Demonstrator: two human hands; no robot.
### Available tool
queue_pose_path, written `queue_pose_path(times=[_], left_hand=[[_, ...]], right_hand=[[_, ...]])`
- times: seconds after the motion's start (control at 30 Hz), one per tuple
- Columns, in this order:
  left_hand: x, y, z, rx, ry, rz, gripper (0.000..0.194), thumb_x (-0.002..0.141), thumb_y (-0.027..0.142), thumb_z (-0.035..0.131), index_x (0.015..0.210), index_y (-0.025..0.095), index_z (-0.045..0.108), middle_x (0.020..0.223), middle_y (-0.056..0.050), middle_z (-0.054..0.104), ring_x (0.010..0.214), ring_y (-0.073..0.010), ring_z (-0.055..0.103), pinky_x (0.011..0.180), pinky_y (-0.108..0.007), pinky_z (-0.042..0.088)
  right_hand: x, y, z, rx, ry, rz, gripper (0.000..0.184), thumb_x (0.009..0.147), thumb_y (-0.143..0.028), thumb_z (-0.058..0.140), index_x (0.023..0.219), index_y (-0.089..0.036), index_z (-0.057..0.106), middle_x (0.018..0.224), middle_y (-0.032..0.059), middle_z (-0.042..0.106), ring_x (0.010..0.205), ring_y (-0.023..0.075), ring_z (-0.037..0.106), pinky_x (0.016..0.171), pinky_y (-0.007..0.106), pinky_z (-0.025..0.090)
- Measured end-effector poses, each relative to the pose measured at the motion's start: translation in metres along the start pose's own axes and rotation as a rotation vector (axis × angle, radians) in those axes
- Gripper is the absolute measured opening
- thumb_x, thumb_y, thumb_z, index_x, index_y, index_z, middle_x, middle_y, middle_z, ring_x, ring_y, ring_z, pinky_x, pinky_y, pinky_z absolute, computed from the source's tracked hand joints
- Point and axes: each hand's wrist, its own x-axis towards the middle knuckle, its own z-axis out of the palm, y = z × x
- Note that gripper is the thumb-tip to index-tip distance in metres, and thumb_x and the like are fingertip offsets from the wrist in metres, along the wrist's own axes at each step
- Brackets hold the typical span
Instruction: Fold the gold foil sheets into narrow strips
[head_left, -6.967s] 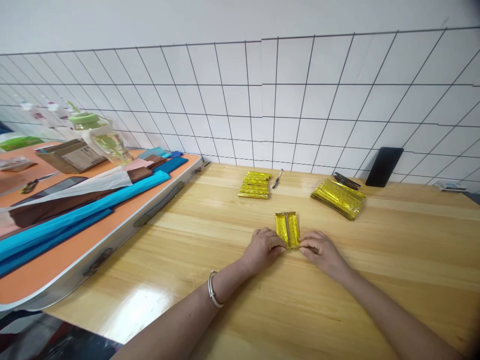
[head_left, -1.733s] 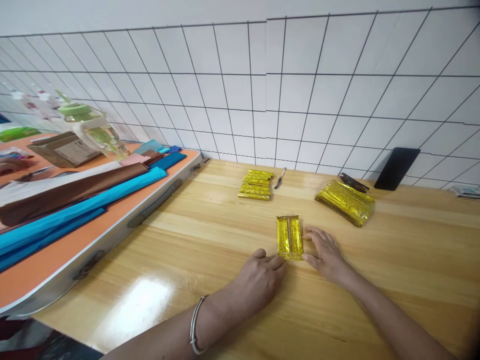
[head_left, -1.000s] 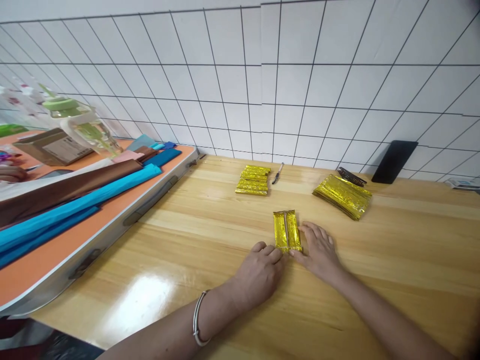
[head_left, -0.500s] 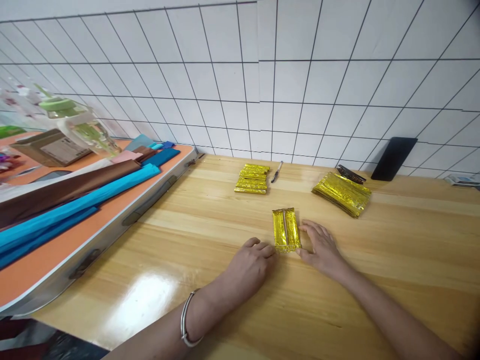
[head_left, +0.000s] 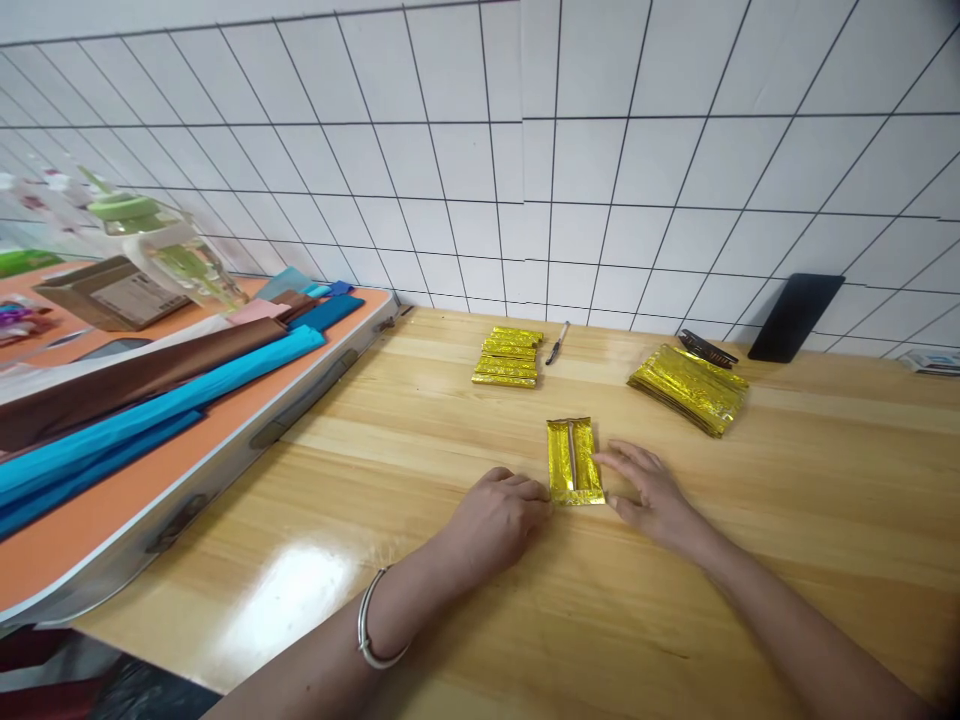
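Observation:
A small rectangle of gold foil paper [head_left: 560, 460] lies on the wooden table, its sides folded inward with a narrow brownish gap down the middle. A narrow strip along its near edge is folded up. My left hand [head_left: 495, 520] rests at the near left corner, fingers curled and together, with nothing visible in them; their tips are partly hidden. Along the right edge of the paper is my right hand [head_left: 652, 498], thumb and fingers apart, with a fingertip close to or touching the edge. Nothing is in that hand.
Folded gold pieces [head_left: 507, 358] lie beyond, beside a pen [head_left: 557, 343]. A stack of gold foil sheets [head_left: 688, 388] sits right, a black hair clip [head_left: 707, 349] behind it. A phone [head_left: 796, 317] leans on the wall. Left, an orange table [head_left: 247, 400] carries coloured cloth-like strips, a box and a bottle.
Seven seconds ago both hands pinched the paper's near corners; now its near edge is folded up. My left hand has drawn back leftward, and my right hand has shifted slightly right with fingers spread.

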Motion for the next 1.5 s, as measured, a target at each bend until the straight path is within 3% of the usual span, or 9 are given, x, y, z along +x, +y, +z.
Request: queue_pose_path(times=[0.17, 0.37, 0.47, 0.63, 0.73, 1.0, 1.5], left_hand=[[0.002, 0.0, 0.002, -0.036, 0.027, -0.006, 0.021, 0.091, 0.023, 0.042, 0.09, 0.021, 0.063, 0.09, -0.002, 0.063, 0.087, -0.0139, 0.055, 0.08, -0.028, 0.034], [0.002, 0.001, 0.006, -0.025, 0.048, -0.01, 0.019, 0.09, 0.023, 0.044, 0.087, 0.02, 0.062, 0.087, -0.003, 0.062, 0.088, -0.015, 0.054, 0.08, -0.029, 0.034], [0.006, 0.001, 0.013, -0.06, 0.095, -0.046, 0.019, 0.089, 0.025, 0.045, 0.082, 0.019, 0.061, 0.086, -0.003, 0.061, 0.086, -0.0159, 0.053, 0.079, -0.03, 0.035], [0.021, 0.0, 0.032, -0.165, 0.227, -0.266, 0.016, 0.082, 0.03, 0.055, 0.072, 0.018, 0.058, 0.081, -0.002, 0.059, 0.081, -0.0161, 0.052, 0.073, -0.028, 0.037], [0.027, 0.0, 0.039, -0.185, 0.259, -0.327, 0.015, 0.079, 0.03, 0.059, 0.07, 0.018, 0.058, 0.079, -0.002, 0.057, 0.081, -0.0165, 0.052, 0.073, -0.028, 0.036], [0.025, 0.006, 0.036, -0.153, 0.26, -0.358, 0.009, 0.076, 0.027, 0.058, 0.074, 0.019, 0.058, 0.081, -0.002, 0.056, 0.085, -0.0178, 0.051, 0.075, -0.03, 0.036], [0.029, 0.004, 0.041, -0.217, 0.257, -0.405, 0.007, 0.073, 0.028, 0.059, 0.073, 0.021, 0.057, 0.081, 0.0, 0.055, 0.084, -0.0179, 0.049, 0.075, -0.03, 0.034]], right_hand=[[-0.003, -0.006, -0.001, -0.048, 0.039, -0.167, 0.048, 0.079, -0.014, 0.046, 0.12, -0.039, 0.055, 0.147, -0.005, 0.023, 0.132, 0.0251, 0.026, 0.102, 0.047, 0.028], [-0.009, -0.032, -0.009, -0.121, -0.034, -0.346, 0.046, 0.079, -0.012, 0.049, 0.115, -0.04, 0.059, 0.144, -0.0039, 0.032, 0.132, 0.0289, 0.024, 0.101, 0.052, 0.028], [-0.009, -0.039, -0.009, -0.149, -0.075, -0.342, 0.045, 0.077, -0.012, 0.051, 0.114, -0.035, 0.06, 0.141, -0.0008, 0.038, 0.131, 0.0295, 0.025, 0.099, 0.053, 0.03], [-0.005, -0.034, 0.0, -0.081, -0.04, -0.308, 0.038, 0.076, -0.016, 0.053, 0.106, -0.035, 0.065, 0.135, -0.0016, 0.045, 0.13, 0.0273, 0.029, 0.099, 0.05, 0.033], [-0.003, -0.029, 0.006, -0.019, -0.03, -0.274, 0.031, 0.077, -0.021, 0.055, 0.101, -0.036, 0.068, 0.131, -0.0011, 0.05, 0.128, 0.0267, 0.031, 0.099, 0.049, 0.034], [0.005, -0.031, 0.015, 0.079, 0.126, -0.08, 0.006, 0.073, -0.03, 0.061, 0.077, -0.025, 0.063, 0.114, 0.0038, 0.058, 0.115, 0.0245, 0.044, 0.095, 0.045, 0.036], [0.007, -0.036, 0.014, 0.031, 0.063, 0.019, 0.005, 0.073, -0.025, 0.058, 0.077, -0.023, 0.058, 0.115, 0.0037, 0.052, 0.112, 0.0232, 0.042, 0.089, 0.041, 0.033]])
